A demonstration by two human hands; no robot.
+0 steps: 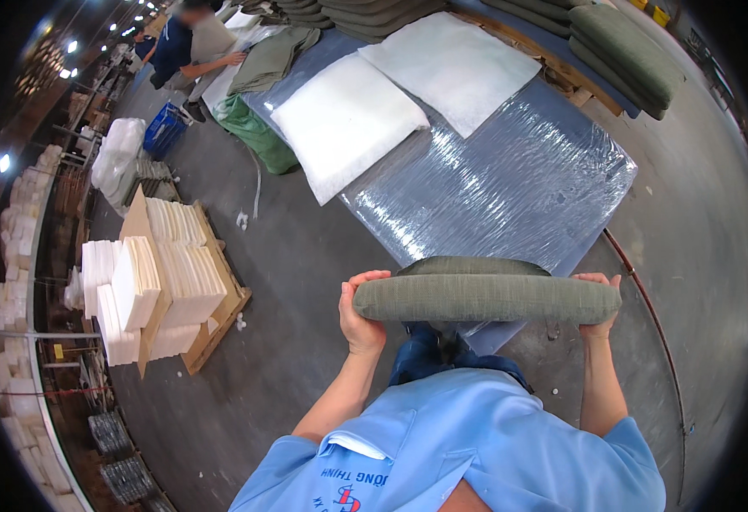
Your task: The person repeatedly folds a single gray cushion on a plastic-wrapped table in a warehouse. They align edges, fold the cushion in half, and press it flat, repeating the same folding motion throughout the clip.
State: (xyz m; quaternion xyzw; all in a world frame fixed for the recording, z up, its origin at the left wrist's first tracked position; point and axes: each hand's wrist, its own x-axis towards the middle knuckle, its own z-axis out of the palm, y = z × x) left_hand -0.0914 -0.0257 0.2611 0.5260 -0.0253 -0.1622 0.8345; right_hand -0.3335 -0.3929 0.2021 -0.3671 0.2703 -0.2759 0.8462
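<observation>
A thick olive-green seat cushion is held up in front of my body, its long edge toward me. My left hand grips its left end, with the fingers at the far side. At the opposite end my right hand is closed round the cushion, partly hidden by it. Beyond it stands a table wrapped in shiny plastic film. Two white padded pieces lie there: a puffy white cushion insert on the left and a flatter white sheet of padding farther back.
Olive-green cushions are stacked at the far right. Left, a pallet bears white foam slabs. A co-worker touches green fabric at the far left, near a blue crate. A hose runs along the floor right.
</observation>
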